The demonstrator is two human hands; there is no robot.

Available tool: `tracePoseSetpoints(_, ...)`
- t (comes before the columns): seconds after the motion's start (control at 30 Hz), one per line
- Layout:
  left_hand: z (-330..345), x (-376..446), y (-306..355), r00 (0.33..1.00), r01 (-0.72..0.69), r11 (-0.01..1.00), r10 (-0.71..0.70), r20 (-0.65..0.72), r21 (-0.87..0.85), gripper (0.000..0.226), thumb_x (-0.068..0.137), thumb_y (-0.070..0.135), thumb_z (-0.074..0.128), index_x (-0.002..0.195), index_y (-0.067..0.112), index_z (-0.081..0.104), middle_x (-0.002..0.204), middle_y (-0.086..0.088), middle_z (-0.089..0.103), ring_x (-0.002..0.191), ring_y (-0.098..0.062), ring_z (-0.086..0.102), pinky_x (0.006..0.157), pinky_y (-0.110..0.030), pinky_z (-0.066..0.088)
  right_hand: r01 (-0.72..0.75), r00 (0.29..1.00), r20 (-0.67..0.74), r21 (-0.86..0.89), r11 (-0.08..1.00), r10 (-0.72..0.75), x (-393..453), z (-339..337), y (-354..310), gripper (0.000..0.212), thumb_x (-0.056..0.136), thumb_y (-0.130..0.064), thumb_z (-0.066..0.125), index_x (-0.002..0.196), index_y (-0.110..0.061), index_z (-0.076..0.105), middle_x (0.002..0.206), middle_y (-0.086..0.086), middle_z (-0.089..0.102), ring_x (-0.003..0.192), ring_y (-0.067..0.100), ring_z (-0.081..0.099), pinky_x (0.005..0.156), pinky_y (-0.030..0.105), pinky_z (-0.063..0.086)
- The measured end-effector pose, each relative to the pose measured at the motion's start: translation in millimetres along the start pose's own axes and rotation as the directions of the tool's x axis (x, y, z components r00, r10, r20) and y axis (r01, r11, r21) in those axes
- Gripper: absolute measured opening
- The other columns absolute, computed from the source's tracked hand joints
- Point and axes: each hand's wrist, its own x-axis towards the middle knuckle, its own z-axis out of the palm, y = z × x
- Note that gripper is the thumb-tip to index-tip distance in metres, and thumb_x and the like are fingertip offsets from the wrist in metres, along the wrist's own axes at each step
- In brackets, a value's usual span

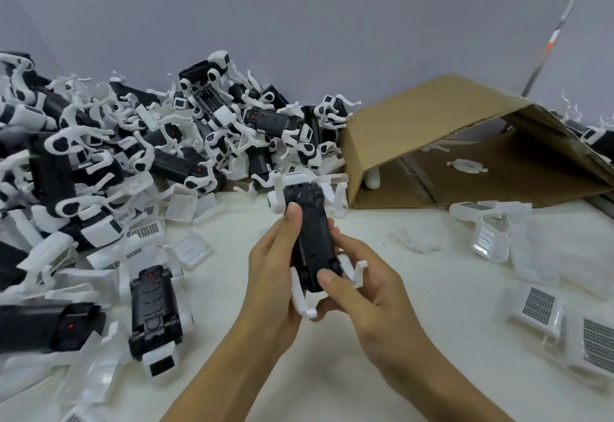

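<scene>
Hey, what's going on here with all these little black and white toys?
A person holds one black-and-white toy underside up over the table with both hands. The left hand grips its side, the right hand pinches its near end. A pile of similar toys lies to the left, and a cardboard box lies tipped open behind.

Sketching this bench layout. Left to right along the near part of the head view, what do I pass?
Black toy with red button → loose black-and-white toy → left hand → held black toy → right hand → clear gridded trays.
</scene>
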Motion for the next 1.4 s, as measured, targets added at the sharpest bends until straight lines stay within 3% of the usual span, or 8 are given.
tracePoseSetpoints(0.17, -0.1, 1.0, 2.3, 1.000, -0.006, 1.000, 0.006, -0.026, -0.015, 0.054, 0.073, 0.062, 0.069, 0.093, 0.013, 0.079, 0.095, -0.012, 0.075, 0.080, -0.027, 0.074, 0.063, -0.037, 0.061, -0.042, 0.999, 0.018, 0.016, 0.999, 0.042, -0.6, 2.4, 3.3, 0.052, 0.083, -0.017, 0.059, 0.132, -0.035, 0.060, 0.111, -0.001, 0.072, 0.086, 0.021, 0.066, 0.068, 0.033, 0.058)
tracePoseSetpoints(0.3, 3.8, -0.2, 1.9, 1.000, -0.010, 1.000, 0.010, -0.022, 0.029, 0.063, 0.073, 0.066, 0.075, 0.099, 0.009, 0.075, 0.096, -0.020, 0.071, 0.080, -0.038, 0.068, 0.052, -0.036, 0.055, -0.052, 0.997, -0.047, 0.087, 0.995, 0.056, -1.6, 2.0, 3.8, 0.045, 0.081, -0.020, 0.063, 0.123, -0.036, 0.067, 0.108, -0.001, 0.073, 0.080, 0.022, 0.066, 0.065, 0.029, 0.054)
tracePoseSetpoints(0.67, -1.2, 1.3, -1.0, 1.000, 0.003, 1.000, -0.004, 0.014, 0.029, 0.072, 0.071, 0.066, 0.065, 0.108, 0.005, 0.073, 0.100, -0.024, 0.071, 0.065, -0.028, 0.068, 0.040, -0.027, 0.047, -0.038, 0.999, -0.033, 0.006, 0.999, 0.038, -2.1, 0.9, -2.0, 0.045, 0.084, -0.020, 0.064, 0.127, -0.030, 0.061, 0.110, -0.003, 0.072, 0.082, 0.026, 0.070, 0.068, 0.031, 0.057)
tracePoseSetpoints(0.9, -3.9, 6.1, -3.5, 0.999, -0.049, 0.997, 0.048, 0.016, 0.054, 0.057, 0.077, 0.062, 0.066, 0.097, 0.009, 0.075, 0.092, -0.017, 0.072, 0.076, -0.030, 0.071, 0.060, -0.038, 0.060, -0.170, 0.985, 0.010, 0.198, 0.965, 0.171, 1.0, 0.1, -2.1, 0.040, 0.077, -0.016, 0.065, 0.110, -0.038, 0.071, 0.106, 0.007, 0.074, 0.084, 0.018, 0.069, 0.061, 0.026, 0.052)
tracePoseSetpoints(1.13, -7.2, 7.8, -5.2, 0.998, -0.063, 0.998, 0.063, 0.012, 0.026, 0.046, 0.081, 0.032, 0.061, 0.121, 0.011, 0.067, 0.114, -0.025, 0.070, 0.102, -0.043, 0.067, 0.085, -0.048, 0.050, -0.396, 0.896, 0.121, 0.654, 0.644, 0.427, 9.5, -5.4, -9.3, 0.044, 0.078, -0.016, 0.066, 0.121, -0.008, 0.067, 0.101, 0.020, 0.074, 0.055, 0.024, 0.064, 0.046, 0.030, 0.053)
tracePoseSetpoints(1.2, -5.5, 8.5, -5.5, 0.985, -0.159, 0.987, 0.161, -0.064, 0.035, 0.049, 0.077, 0.022, 0.072, 0.125, 0.019, 0.063, 0.112, -0.018, 0.071, 0.098, -0.040, 0.071, 0.083, -0.045, 0.055, -0.444, 0.858, 0.063, 0.589, 0.675, 0.509, 10.5, -7.3, -7.2, 0.030, 0.094, -0.018, 0.056, 0.120, -0.008, 0.068, 0.102, 0.020, 0.075, 0.056, 0.024, 0.067, 0.047, 0.030, 0.054)
tracePoseSetpoints(1.3, -5.7, 9.9, -5.2, 0.947, -0.257, 0.958, 0.276, -0.164, 0.129, 0.066, 0.064, 0.023, 0.093, 0.121, 0.032, 0.061, 0.093, 0.003, 0.064, 0.079, -0.017, 0.073, 0.067, -0.026, 0.056, -0.404, 0.814, -0.274, 0.366, 0.838, 0.512, 10.6, -13.9, 0.9, 0.026, 0.098, -0.008, 0.047, 0.110, -0.012, 0.069, 0.106, 0.015, 0.073, 0.085, 0.025, 0.072, 0.064, 0.034, 0.057)
tracePoseSetpoints(1.4, -9.1, 11.3, -10.6, 0.926, -0.318, 0.903, 0.361, -0.109, 0.290, 0.063, 0.064, 0.021, 0.090, 0.117, 0.037, 0.060, 0.085, 0.014, 0.062, 0.082, -0.008, 0.072, 0.066, -0.018, 0.054, -0.348, 0.844, -0.266, 0.388, 0.854, 0.465, 12.1, -22.0, -1.1, 0.032, 0.088, -0.004, 0.051, 0.113, -0.013, 0.069, 0.112, 0.008, 0.074, 0.102, 0.020, 0.070, 0.085, 0.039, 0.056)
